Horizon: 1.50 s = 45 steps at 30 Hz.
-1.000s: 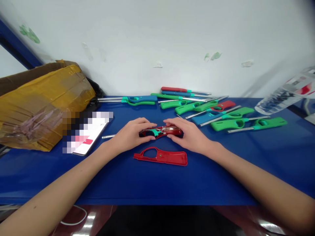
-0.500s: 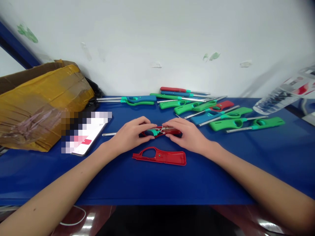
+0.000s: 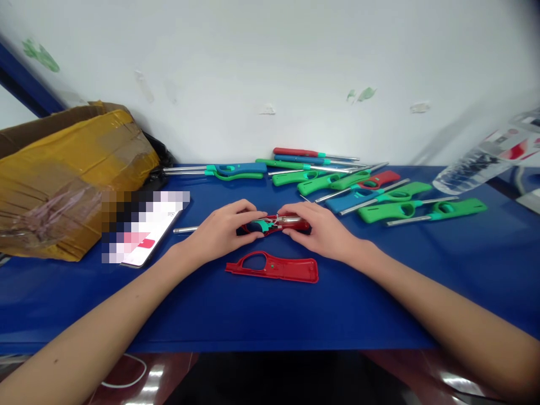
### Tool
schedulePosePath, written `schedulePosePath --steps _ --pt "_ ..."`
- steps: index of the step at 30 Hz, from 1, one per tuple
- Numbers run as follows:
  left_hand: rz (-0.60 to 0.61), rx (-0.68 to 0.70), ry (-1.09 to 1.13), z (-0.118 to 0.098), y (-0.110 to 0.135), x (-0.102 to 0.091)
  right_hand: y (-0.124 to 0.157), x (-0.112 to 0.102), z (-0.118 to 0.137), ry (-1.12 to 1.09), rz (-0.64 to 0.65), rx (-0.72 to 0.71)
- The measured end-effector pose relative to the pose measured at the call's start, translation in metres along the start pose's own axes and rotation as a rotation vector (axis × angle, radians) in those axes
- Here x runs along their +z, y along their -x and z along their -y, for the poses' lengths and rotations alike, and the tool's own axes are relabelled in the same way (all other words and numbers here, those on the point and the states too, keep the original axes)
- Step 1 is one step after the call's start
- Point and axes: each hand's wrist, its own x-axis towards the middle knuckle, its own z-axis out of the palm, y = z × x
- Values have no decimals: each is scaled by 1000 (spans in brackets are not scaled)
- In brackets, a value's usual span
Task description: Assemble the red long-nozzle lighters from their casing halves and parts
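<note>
An opened red lighter body (image 3: 274, 225) with a teal trigger and exposed insides lies on the blue table (image 3: 253, 315). My left hand (image 3: 221, 229) grips its left end, fingers curled over it. My right hand (image 3: 323, 230) holds its right end, fingertips pinching at the parts in the middle. The lighter's metal tube (image 3: 185, 229) sticks out to the left of my left hand. A loose red cover half (image 3: 273, 268) lies flat just in front of both hands.
Several green, blue and red long-nosed lighters (image 3: 379, 194) are spread at the back right. A taped cardboard box (image 3: 63, 169) stands at the left, a phone (image 3: 145, 228) beside it. A plastic bottle (image 3: 485, 154) lies at the far right. A white wall is behind.
My right fingertips have moved left along the lighter toward the teal trigger. Both hands stay on the lighter, and the view has shifted slightly.
</note>
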Motion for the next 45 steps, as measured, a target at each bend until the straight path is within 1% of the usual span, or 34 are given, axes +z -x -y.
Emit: schedulePosePath --steps 7,13,15,19,22,25,33,36,40,43,45 --pt "21 -15 12 -1 0 -1 -2 -2 0 2 57 -68" --pt "28 -16 10 -1 0 -1 -2 -3 2 4 73 -62" --pt "21 -7 7 -1 0 -1 -2 -3 4 -38 54 -29" --pt "-13 47 -30 -2 0 -1 -3 0 7 -128 -30 85" --pt "-21 98 -98 -5 -1 -1 -5 3 9 -123 -25 113" --pt "-23 122 -164 -6 -1 0 -8 6 11 -112 -39 129" --pt "-28 102 -184 -10 -1 2 -12 8 13 -124 -35 188" --pt "-25 53 -155 -8 -2 -1 -10 5 9 -154 -2 167" --pt "46 7 -55 0 -1 -11 -6 -1 1 -186 69 106" --pt "35 -22 -6 5 0 -16 -5 -5 -1 -172 96 53" --pt "28 -26 6 5 1 -15 -5 -7 -1 -167 102 23"
